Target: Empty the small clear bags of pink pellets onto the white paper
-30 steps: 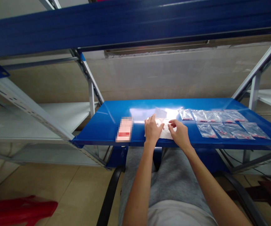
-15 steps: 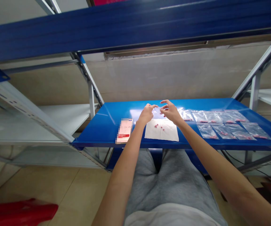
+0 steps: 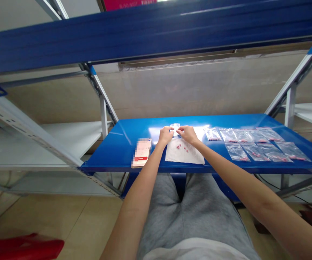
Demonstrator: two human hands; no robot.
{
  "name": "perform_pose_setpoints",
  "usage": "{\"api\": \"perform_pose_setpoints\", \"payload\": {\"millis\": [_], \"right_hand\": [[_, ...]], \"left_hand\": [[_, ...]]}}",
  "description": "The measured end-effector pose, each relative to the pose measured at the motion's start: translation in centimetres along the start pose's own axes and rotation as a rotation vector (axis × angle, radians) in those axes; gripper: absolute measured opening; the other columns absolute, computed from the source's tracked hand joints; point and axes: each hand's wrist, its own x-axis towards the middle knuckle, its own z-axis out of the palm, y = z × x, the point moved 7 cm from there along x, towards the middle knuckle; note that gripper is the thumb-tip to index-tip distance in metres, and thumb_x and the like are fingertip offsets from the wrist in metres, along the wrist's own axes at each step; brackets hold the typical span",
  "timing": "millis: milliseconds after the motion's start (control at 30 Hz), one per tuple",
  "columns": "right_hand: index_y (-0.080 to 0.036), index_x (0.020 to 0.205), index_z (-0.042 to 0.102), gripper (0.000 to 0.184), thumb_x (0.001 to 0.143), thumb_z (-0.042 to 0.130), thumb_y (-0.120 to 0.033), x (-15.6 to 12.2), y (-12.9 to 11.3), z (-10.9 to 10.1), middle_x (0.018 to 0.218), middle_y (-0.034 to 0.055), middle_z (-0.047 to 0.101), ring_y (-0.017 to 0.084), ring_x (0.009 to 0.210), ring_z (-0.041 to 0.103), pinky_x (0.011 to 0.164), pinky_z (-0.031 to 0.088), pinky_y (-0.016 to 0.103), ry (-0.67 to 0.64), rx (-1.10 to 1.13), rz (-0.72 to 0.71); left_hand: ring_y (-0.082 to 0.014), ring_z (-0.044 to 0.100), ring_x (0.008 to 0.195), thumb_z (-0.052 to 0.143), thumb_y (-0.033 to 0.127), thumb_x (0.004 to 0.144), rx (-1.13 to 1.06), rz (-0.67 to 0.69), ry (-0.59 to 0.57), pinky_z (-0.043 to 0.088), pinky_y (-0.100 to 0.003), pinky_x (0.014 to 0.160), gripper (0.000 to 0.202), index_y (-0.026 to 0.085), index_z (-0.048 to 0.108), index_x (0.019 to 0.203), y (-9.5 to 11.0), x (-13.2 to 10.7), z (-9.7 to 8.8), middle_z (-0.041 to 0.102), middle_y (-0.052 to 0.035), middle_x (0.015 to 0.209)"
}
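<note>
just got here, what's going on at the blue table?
A person's left hand and right hand hold a small clear plastic bag just beyond a white rectangular sheet on the blue table. Small round reddish beads lie loose on the sheet. To the right, clear flat bags with reddish contents lie in two rows; a phone with a lit screen lies left.

The blue shelf point(image 3: 109, 151) bears a phone point(image 3: 142, 152); a white cloth point(image 3: 184, 157); several clear bags point(image 3: 255, 148).
</note>
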Motion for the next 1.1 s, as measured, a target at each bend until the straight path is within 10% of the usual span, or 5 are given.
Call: {"api": "perform_pose_setpoints", "payload": {"millis": [267,600,1100], "right_hand": [[-0.017,0.108,0.078,0.02,0.09,0.069,-0.018,-2.1,-1.3,-2.2,0.106,0.0112,0.079,0.023,0.097,0.072,0.089,0.051,0.031,-0.022,-0.05,-0.039],[-0.015,0.118,0.074,0.029,0.092,0.061,-0.021,-14.4,1.1,-6.5,0.112,0.0123,0.077,0.03,0.099,0.068,0.092,0.049,0.04,0.153,-0.243,-0.002],[-0.014,0.114,0.075,0.03,0.097,0.051,-0.02,-14.2,2.1,-5.4,0.116,0.0138,0.076,0.031,0.102,0.064,0.096,0.044,0.039,0.034,-0.385,-0.112]], "left_hand": [[-0.0217,0.065,0.124,0.058,0.005,0.09,0.05,0.075,-0.064,0.048,-0.034,0.113,0.034,0.017,0.078,0.114,1.2,-0.8,-0.2,0.072,-0.0115,0.128],[-0.0238,0.065,0.126,0.056,0.014,0.096,0.073,0.014,-0.072,0.046,-0.036,0.116,0.035,0.016,0.072,0.127,2.2,-8.2,-3.1,0.073,-0.0112,0.13],[-0.026,0.06,0.133,0.043,0.007,0.098,0.128,0.016,-0.06,0.046,-0.038,0.114,0.038,0.022,0.074,0.114,3.8,-13.4,-2.3,0.071,-0.0115,0.132]]}}
